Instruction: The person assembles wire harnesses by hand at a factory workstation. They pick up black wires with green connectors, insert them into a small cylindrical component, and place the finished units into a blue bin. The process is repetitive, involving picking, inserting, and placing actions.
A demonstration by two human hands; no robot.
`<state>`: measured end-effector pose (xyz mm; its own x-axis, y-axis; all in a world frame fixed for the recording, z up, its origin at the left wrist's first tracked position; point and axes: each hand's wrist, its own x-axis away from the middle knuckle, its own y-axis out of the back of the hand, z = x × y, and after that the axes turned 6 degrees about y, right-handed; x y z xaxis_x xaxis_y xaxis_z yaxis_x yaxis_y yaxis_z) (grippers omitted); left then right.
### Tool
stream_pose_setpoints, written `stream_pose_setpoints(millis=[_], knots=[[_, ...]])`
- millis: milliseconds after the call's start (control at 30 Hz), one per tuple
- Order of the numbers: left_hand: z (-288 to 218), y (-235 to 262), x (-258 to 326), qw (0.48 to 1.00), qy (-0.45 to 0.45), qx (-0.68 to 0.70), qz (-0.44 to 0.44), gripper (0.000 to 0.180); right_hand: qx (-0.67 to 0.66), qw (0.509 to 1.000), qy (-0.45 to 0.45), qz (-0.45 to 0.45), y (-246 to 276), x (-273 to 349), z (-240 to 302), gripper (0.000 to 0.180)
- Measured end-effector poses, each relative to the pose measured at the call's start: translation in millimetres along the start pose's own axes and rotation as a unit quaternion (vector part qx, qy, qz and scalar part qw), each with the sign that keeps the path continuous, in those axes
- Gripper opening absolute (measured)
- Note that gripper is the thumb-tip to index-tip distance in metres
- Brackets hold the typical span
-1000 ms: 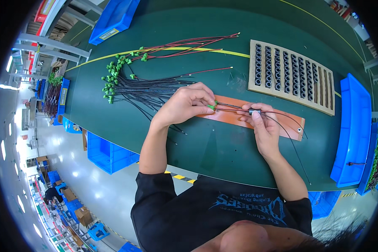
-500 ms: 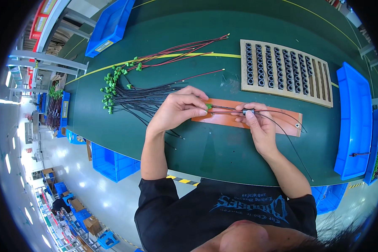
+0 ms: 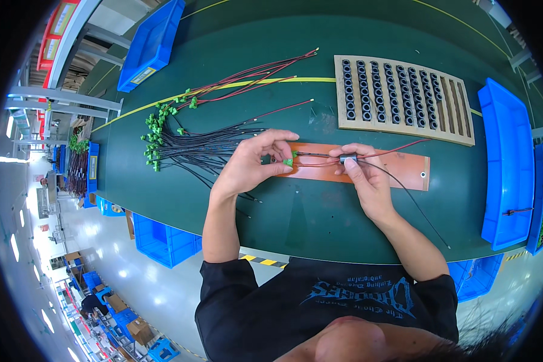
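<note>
My left hand (image 3: 256,161) pinches a small green connector (image 3: 288,161) at the end of a red and black wire pair (image 3: 398,181). My right hand (image 3: 361,175) holds a small black ring (image 3: 347,158) threaded on those same wires. Both hands rest over an orange-brown board (image 3: 404,172) lying on the green table (image 3: 308,223). The black wire trails off to the right, past my right wrist.
A bundle of black wires with green connectors (image 3: 181,148) lies left of my hands, red wires (image 3: 253,75) behind it. A wooden tray of black rings (image 3: 404,99) stands at the back. Blue bins sit at the right (image 3: 507,163), back left (image 3: 151,45) and below the table (image 3: 166,244).
My hands have drawn a little apart along the wire pair. The black ring now sits under my right fingers, away from the green connector. The view has shifted slightly.
</note>
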<state>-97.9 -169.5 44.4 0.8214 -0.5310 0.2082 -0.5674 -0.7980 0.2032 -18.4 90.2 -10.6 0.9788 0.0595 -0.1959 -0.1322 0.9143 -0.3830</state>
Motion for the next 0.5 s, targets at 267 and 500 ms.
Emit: stream_pose_setpoints(millis=[267,500], knots=[[4.0,-1.5,-0.4,0.996,-0.026,-0.082,-0.035,0.049,0.031,0.999,-0.017,0.019,-2.2,0.4,8.6,0.022],[-0.7,-7.2,1.0,0.989,-0.014,-0.132,-0.068,0.051,0.007,0.999,-0.031,0.016,3.1,3.6,1.5,0.02]])
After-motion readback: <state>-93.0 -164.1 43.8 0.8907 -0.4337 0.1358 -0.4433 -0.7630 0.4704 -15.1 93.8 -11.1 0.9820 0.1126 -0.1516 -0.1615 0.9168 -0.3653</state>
